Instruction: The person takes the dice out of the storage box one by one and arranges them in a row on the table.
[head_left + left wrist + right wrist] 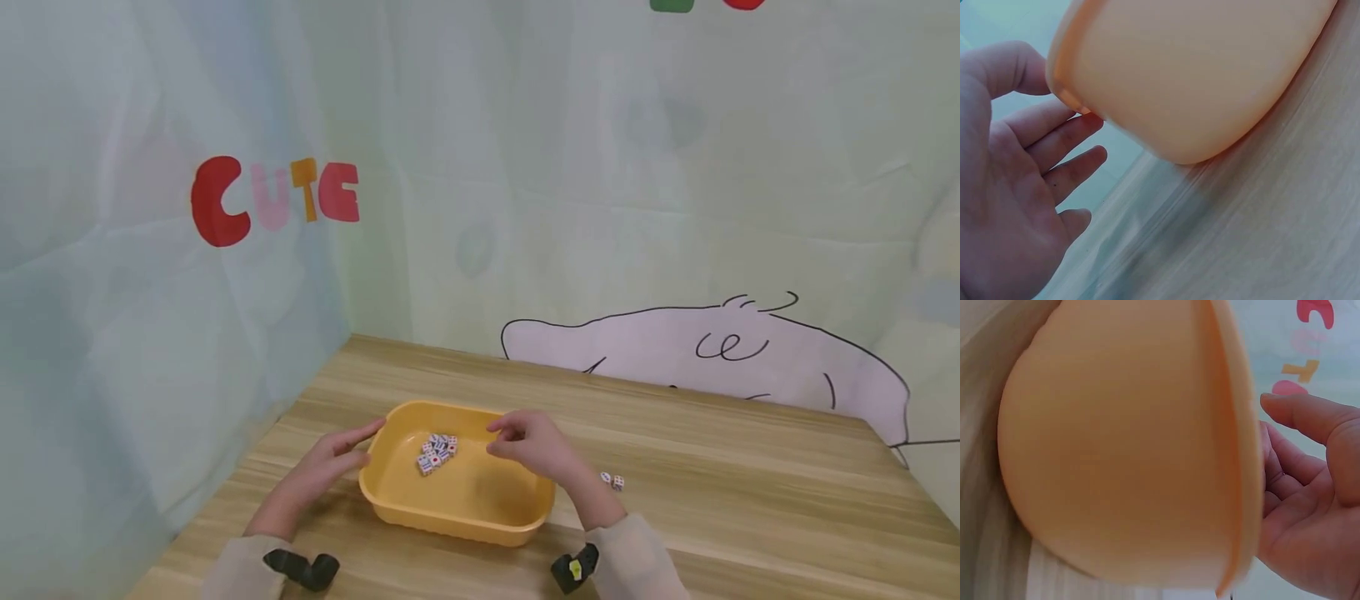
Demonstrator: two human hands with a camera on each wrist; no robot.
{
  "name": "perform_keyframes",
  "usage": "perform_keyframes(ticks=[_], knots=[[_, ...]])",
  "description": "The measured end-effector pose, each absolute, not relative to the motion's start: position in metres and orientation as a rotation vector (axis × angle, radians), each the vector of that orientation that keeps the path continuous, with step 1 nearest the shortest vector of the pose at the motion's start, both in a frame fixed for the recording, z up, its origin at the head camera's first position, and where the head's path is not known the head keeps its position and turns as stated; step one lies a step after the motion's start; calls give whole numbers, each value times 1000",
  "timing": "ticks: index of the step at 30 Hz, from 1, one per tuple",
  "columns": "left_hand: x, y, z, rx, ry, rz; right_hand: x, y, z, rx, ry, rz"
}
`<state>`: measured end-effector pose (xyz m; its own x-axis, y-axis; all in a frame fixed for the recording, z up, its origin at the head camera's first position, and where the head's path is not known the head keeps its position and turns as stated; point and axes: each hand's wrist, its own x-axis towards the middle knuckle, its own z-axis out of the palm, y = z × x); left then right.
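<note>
Left hand at the yellow tray, right hand over it
Left fingers spread by the rim, probably steadying it; right thumb and forefinger parted, nothing visible between. Clustered dice inside, walled in; loose dice outside on the worktop.

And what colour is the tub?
The tub is plain yellow-orange, with no pattern visible; the head view shows it best.

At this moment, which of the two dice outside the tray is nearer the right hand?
The left die in the head view; the other die lies farther right.
</note>
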<state>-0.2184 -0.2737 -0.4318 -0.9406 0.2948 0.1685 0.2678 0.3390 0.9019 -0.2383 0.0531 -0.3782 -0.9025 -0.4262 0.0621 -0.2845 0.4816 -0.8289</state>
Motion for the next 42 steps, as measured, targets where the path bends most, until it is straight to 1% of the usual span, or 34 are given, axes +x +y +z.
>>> perform_keyframes(ticks=[6, 19, 32, 42], knots=[[-221, -276, -436, 567, 2509, 1742, -240, 31, -384, -641, 2541, -1394], [-221, -276, -435, 538, 2522, 1731, -241, -9, -391, -620, 2473, -1456], [-223, -276, -439, 551, 2501, 1717, -250, -24, -398, -615, 2503, -1409], [-223, -277, -439, 528, 2517, 1722, -252, -25, -403, -507, 2520, -1378]])
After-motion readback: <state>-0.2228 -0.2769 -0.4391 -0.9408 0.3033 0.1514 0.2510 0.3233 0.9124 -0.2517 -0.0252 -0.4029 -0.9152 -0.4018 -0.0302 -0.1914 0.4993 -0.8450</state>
